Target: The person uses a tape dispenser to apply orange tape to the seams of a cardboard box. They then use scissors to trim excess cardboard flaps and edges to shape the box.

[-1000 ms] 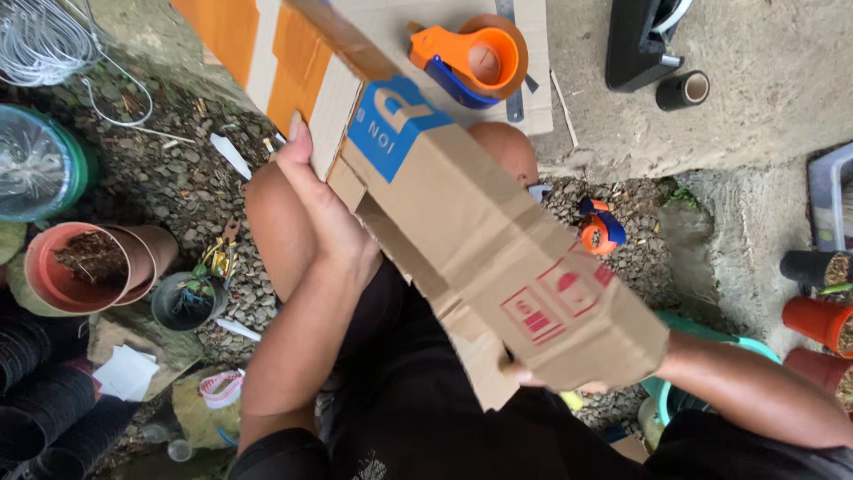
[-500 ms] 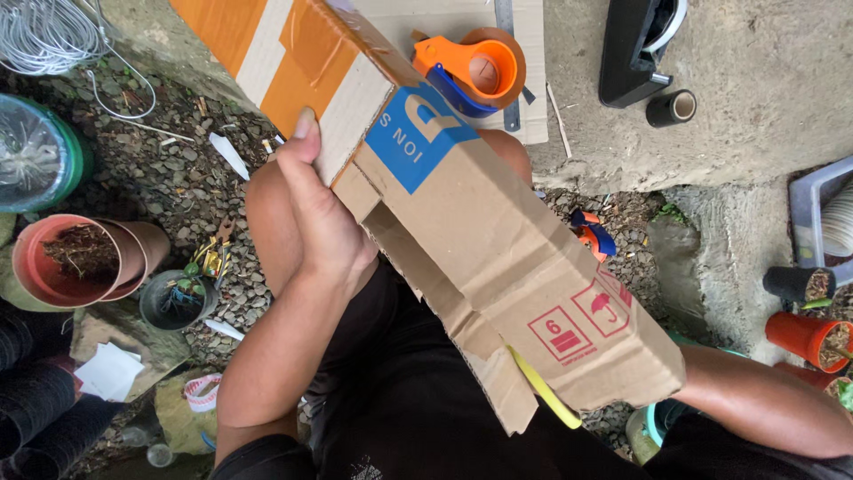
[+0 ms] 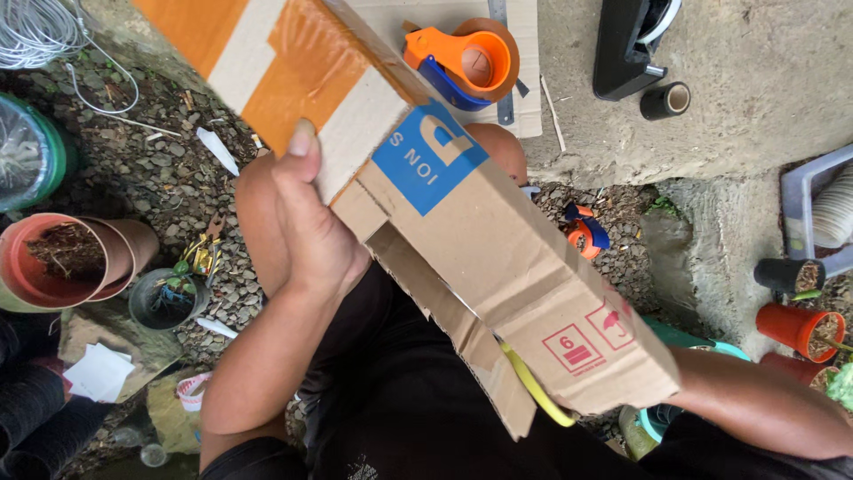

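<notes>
- the left hand (image 3: 306, 236) gripped a long, flat corrugated cardboard box (image 3: 498, 267) by its edge, tilted over the lap.
- the right hand sat hidden beneath the box; its grip couldn't be told.
- an orange plastic tape dispenser (image 3: 462, 62) lay on rough concrete beyond.

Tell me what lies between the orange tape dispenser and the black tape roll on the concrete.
In the head view, a strip of bare concrete separates the orange tape dispenser from the black tape roll; only a thin stick lies there.

One cardboard box (image 3: 498, 258), one orange tape dispenser (image 3: 466, 62), one black tape roll (image 3: 665, 100), two orange clamps (image 3: 586, 233).
</notes>
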